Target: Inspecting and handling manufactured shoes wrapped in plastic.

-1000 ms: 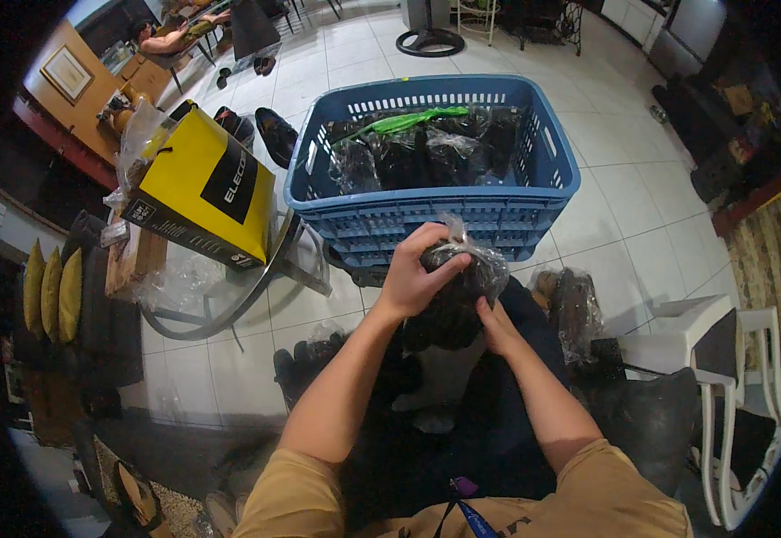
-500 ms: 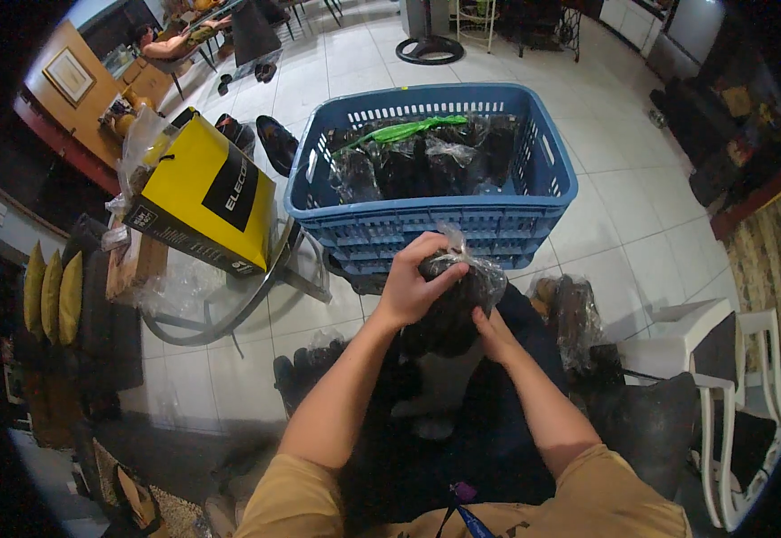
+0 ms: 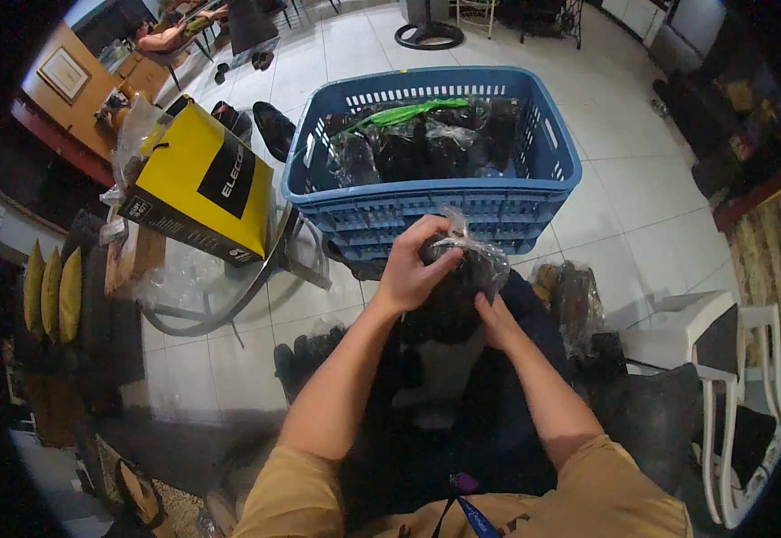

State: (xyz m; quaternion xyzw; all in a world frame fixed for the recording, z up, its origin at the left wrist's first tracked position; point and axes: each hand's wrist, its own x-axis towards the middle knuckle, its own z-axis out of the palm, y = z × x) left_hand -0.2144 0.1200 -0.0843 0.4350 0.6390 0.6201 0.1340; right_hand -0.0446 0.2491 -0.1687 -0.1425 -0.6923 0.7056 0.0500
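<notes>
Fingers of the left hand [image 3: 411, 269] clamp the clear bag's [image 3: 462, 278] neck; the right hand [image 3: 495, 321] cups it underneath.

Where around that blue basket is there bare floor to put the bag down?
Bare white tiles lie right of the blue basket, toward the white chair, and beyond its far rim. Its inside is packed with bagged dark items. The left is crowded by the yellow box.
</notes>
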